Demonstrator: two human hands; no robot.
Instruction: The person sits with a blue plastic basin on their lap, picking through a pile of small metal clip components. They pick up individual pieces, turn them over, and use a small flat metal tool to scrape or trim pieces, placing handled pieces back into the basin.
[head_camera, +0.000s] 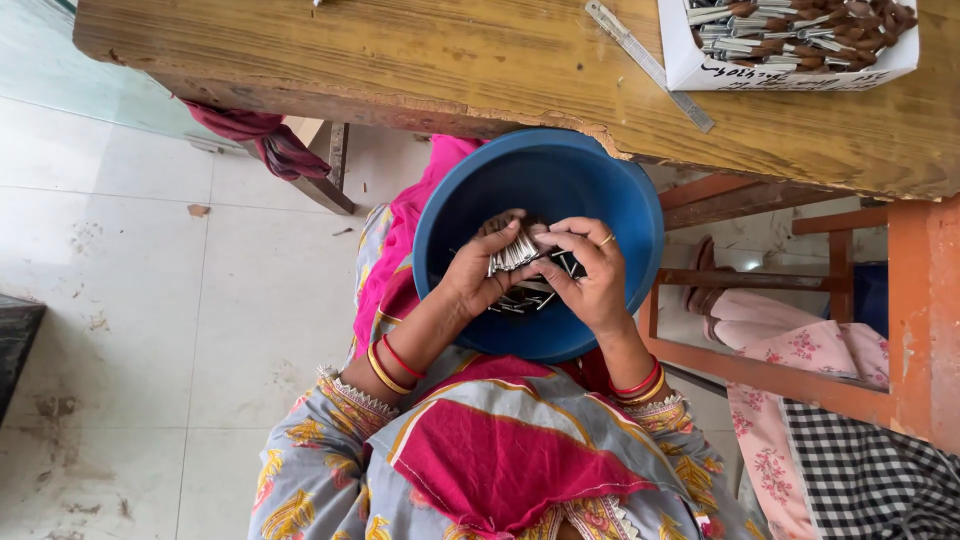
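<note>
The person sits with one blue bowl (600, 190) on the lap, its far rim tucked just under the edge of the wooden counter (450, 60). Above the bowl, the left hand (478, 272) has its grip closed around a bundle of thin metal pieces (513, 254), their ends fanning up between thumb and fingers; too many and too fine to count, though clearly more than a dozen. The right hand (592, 272) is beside it, touching, its grip pinched shut on the bundle's right side, where a few dark-ended pieces stick out. Below the hands, inside the bowl, a small loose heap of the same pieces (520, 298) lies on the bottom, so some gathering seems left to do. On the counter beyond the bowl, toward the right, stands one white box (790, 68) packed nearly full with rows of similar brown-handled metal pieces, which suggests much of the sorting is already behind; the count there cannot be told. One steel ruler (650, 65) lies slanted just left of the box. Two hands are at work; another person's foot shows to the right of the bowl.
</note>
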